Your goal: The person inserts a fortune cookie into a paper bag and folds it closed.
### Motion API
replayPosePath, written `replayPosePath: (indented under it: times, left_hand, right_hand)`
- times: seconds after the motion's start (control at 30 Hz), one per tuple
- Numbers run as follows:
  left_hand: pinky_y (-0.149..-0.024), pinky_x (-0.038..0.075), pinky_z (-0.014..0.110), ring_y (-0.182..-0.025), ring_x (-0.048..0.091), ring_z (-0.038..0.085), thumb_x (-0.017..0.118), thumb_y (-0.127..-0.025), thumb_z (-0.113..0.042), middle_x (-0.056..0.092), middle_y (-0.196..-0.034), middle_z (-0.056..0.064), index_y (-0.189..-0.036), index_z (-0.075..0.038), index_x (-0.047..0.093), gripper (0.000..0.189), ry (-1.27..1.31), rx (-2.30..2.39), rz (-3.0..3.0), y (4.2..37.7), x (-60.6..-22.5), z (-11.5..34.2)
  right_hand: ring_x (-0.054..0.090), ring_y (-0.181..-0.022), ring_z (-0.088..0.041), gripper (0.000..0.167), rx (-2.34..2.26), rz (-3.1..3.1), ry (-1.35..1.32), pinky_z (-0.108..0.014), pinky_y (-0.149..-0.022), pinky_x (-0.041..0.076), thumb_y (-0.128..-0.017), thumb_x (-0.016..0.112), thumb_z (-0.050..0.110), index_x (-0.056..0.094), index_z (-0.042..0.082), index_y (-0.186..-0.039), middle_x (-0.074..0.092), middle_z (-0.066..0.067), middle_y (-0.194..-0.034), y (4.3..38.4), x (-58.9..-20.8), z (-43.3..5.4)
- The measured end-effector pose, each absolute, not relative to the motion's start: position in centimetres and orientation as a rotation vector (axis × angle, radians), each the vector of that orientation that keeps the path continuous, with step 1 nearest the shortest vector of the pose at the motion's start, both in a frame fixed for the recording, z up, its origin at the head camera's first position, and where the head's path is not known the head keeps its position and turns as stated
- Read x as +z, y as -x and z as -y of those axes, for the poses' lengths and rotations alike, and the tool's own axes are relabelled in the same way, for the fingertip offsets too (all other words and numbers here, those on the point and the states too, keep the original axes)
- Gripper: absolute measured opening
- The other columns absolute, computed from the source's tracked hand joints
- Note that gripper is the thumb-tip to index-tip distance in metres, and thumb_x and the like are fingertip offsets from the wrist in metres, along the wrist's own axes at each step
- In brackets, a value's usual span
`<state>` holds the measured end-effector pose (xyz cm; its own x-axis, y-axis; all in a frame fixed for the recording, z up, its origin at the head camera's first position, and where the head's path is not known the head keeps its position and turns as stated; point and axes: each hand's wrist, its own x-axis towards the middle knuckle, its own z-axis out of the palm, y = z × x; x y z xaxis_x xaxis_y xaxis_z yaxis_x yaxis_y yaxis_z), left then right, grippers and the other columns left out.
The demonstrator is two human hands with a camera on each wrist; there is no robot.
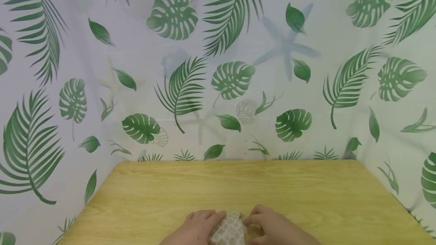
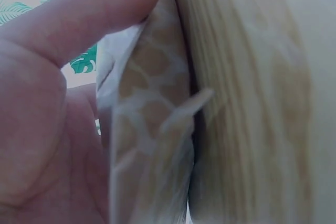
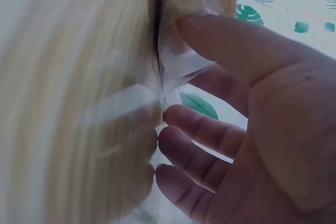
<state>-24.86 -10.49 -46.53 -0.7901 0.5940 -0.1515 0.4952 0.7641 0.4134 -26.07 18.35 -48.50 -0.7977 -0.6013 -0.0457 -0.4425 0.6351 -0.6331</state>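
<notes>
A small package (image 1: 229,230) wrapped in paper with a pale lattice pattern lies on the table at the bottom of the head view. My left hand (image 1: 195,229) holds its left side; in the left wrist view the thumb (image 2: 105,9) lies along the upper edge of the patterned wrapping (image 2: 152,82). At the other end is my right hand (image 1: 277,229), its thumb (image 3: 220,38) pressing a folded, creased end (image 3: 184,3) with a shiny see-through layer. Its lower fingertips (image 3: 176,182) meet the tabletop. What is inside the wrapping is hidden.
The wood-grain table (image 1: 238,182) has rounded far corners. A whitish curtain (image 1: 211,101) printed with green leaves hangs behind it and along both sides.
</notes>
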Motion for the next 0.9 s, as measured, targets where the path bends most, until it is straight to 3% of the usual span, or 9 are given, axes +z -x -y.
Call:
replayPosePath:
  times: [0.2, 0.4, 0.57, 0.73, 0.9]
  left_hand:
    - [-0.109, 0.036, 0.059, -0.136, 0.043, 0.026, 0.064, -0.079, -0.079, 0.047, -0.148, -0.004, -0.156, -0.032, 0.038, 0.093, -0.879, 0.563, -2.679, 24.4, -46.4, 10.4]
    - [-0.105, 0.041, 0.059, -0.134, 0.045, 0.026, 0.065, -0.079, -0.078, 0.05, -0.145, -0.003, -0.155, -0.033, 0.04, 0.091, -0.893, 0.533, -2.701, 24.5, -46.9, 9.8]
    - [-0.105, 0.041, 0.058, -0.132, 0.047, 0.028, 0.065, -0.08, -0.076, 0.053, -0.143, 0.0, -0.155, -0.03, 0.041, 0.091, -0.887, 0.479, -2.741, 24.7, -47.5, 9.7]
    - [-0.102, 0.044, 0.056, -0.125, 0.052, 0.026, 0.063, -0.075, -0.083, 0.057, -0.135, -0.003, -0.156, -0.033, 0.038, 0.098, -0.85, 0.517, -2.754, 24.9, -47.6, 9.5]
    - [-0.093, 0.05, 0.05, -0.113, 0.055, 0.02, 0.075, -0.071, -0.076, 0.058, -0.129, -0.001, -0.157, -0.034, 0.036, 0.103, -0.792, 0.681, -2.727, 25.5, -46.9, 9.2]
  right_hand:
    - [0.05, -0.075, -0.009, 0.038, -0.965, -2.571, 0.782, -0.027, -0.062, 0.045, -0.088, 0.076, 0.048, 0.072, 0.032, -0.122, 0.052, 0.007, -0.093, 25.7, -48.6, -16.8]
    - [0.056, -0.08, -0.005, 0.024, -1.048, -2.51, 0.801, -0.026, -0.07, 0.049, -0.091, 0.077, 0.03, 0.072, 0.029, -0.115, 0.059, 0.014, -0.092, 25.2, -48.4, -16.2]
    - [0.063, -0.087, -0.012, 0.036, -1.237, -2.324, 0.694, -0.031, -0.074, 0.053, -0.095, 0.071, 0.015, 0.067, 0.017, -0.13, 0.068, 0.009, -0.096, 25.2, -48.3, -16.8]
    - [0.063, -0.091, -0.018, 0.041, -1.26, -2.415, 0.572, -0.039, -0.075, 0.055, -0.101, 0.064, 0.029, 0.06, 0.009, -0.137, 0.067, 0.003, -0.104, 25.5, -47.2, -18.1]
    - [0.064, -0.088, -0.024, 0.05, -1.392, -2.536, 0.472, -0.041, -0.071, 0.054, -0.103, 0.057, 0.041, 0.056, 0.004, -0.136, 0.066, -0.006, -0.106, 25.7, -45.7, -19.0]
